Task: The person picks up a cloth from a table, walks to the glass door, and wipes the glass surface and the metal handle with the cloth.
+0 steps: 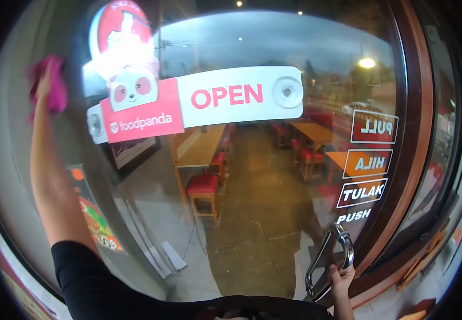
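The left hand point(43, 88) was raised high on a fully stretched arm, holding a bright pink cloth point(57, 85) at the grey surface point(14, 80) beside the glass door. The cloth bunched around the hand, blurred, so how far the fingers were spread could not be told. The right hand point(342, 280), far lower and across the door from the left one, was closed around the chrome handle point(348, 249), its fingers curled about the lower part of the bar.

Between the hands stretched the glass door point(257, 181). On it, to the right of the left hand, hung the OPEN sign point(231, 98) with its pink foodpanda panel. Above the right hand ran PUSH, TULAK, and, in mirrored letters, HILA and PULL. Below the left hand, partly behind the forearm, was a food poster point(98, 226). Through the glass, between both hands, a red-topped stool point(202, 185) stood on the floor.
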Demonstrator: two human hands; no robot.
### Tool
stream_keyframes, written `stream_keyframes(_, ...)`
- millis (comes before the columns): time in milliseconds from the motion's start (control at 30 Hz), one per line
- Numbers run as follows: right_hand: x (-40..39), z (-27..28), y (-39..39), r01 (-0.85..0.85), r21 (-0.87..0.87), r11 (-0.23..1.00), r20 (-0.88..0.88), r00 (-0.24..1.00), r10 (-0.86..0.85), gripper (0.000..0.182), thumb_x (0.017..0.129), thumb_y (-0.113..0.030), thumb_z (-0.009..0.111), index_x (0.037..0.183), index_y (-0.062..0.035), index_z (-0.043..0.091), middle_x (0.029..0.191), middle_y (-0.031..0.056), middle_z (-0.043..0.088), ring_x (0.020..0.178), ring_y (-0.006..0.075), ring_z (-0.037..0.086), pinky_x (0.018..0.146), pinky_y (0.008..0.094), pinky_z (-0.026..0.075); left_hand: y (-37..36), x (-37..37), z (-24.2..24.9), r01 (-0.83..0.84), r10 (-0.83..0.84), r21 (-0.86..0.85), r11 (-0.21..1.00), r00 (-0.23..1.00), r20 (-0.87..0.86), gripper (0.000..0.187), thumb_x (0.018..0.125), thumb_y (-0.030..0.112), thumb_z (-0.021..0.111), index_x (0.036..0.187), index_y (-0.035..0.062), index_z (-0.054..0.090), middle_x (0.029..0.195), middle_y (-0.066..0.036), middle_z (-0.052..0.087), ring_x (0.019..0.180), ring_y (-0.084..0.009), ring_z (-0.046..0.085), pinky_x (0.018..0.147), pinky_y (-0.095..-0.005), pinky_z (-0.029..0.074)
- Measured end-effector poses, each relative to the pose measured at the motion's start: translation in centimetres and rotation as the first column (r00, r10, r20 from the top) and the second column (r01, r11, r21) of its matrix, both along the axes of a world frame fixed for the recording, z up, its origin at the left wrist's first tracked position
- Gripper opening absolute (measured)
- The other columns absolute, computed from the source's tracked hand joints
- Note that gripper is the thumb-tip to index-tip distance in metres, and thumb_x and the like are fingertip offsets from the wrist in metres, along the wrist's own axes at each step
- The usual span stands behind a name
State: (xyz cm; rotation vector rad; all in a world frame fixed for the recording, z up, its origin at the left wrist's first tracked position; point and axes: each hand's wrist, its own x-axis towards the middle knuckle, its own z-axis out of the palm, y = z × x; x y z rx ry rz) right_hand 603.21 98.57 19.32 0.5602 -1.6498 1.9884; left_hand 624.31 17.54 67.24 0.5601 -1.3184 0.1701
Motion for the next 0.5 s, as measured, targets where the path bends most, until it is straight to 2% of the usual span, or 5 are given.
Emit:
stream_keyframes(100,0.1,-0.5,0.2,0.164,0.086,0.983,0.02,0.986,-0.166,0.02,0.075,-0.008,0.066,0.073,-0.0064,0.046,0.054,-0.0059,0.04,0.048,0.002,0.036,0.044,0.0189,0.03,-3.3,-0.2,-3.3,-0.099,0.125,0.255,0.962,0.988,-0.087,0.064,0.084,0.054,0.032,0.133,0.0139,0.031,0.137,-0.018,0.028,0.123,-0.0356,0.032,0.099,-0.0428,0.028)
stream_keyframes(200,0.3,-0.5,0.2,0.157,0.072,0.985,0.075,0.984,-0.162,0.015,0.075,-0.004,0.063,0.077,-0.0054,0.048,0.057,-0.0069,0.04,0.051,0.0017,0.036,0.046,0.0191,0.03,4.3,-5.5,0.8,-0.108,0.121,0.146,0.983,0.99,-0.078,0.064,0.083,0.053,0.035,0.132,0.0109,0.032,0.137,-0.018,0.029,0.124,-0.035,0.029,0.1,-0.0459,0.024)
stream_keyframes(333,1.8,1.8,-0.8,0.176,0.087,0.981,0.103,0.977,-0.184,0.014,0.076,-0.003,0.06,0.087,-0.0038,0.051,0.057,-0.0065,0.043,0.052,0.0009,0.039,0.045,0.0184,0.032,28.5,-14.5,6.4,0.007,-0.002,-0.168,0.986,0.999,0.032,0.065,0.083,0.051,0.039,0.13,0.0069,0.034,0.136,-0.018,0.03,0.126,-0.0343,0.026,0.101,-0.0501,0.02)
stream_keyframes(467,1.8,2.2,0.0,0.161,0.258,0.953,0.18,0.961,-0.211,0.033,0.076,-0.007,0.062,0.107,-0.0018,0.052,0.077,0.0014,0.056,0.069,0.0061,0.051,0.062,0.0231,0.045,55.5,-19.7,5.1,0.158,-0.081,-0.504,0.849,0.982,0.172,0.066,0.082,0.049,0.043,0.128,0.003,0.035,0.135,-0.017,0.03,0.127,-0.0335,0.022,0.102,-0.0542,0.016)
stream_keyframes(500,0.2,0.4,0.4,0.18,0.254,0.95,0.065,0.977,-0.202,0.033,0.077,-0.01,0.063,0.107,-0.0017,0.052,0.08,0.0029,0.057,0.072,0.0083,0.052,0.064,0.0243,0.046,60.8,-19.7,3.9,0.166,-0.063,-0.551,0.818,0.977,0.201,0.066,0.082,0.049,0.044,0.128,0.002,0.036,0.135,-0.017,0.031,0.128,-0.0334,0.021,0.102,-0.0552,0.014)
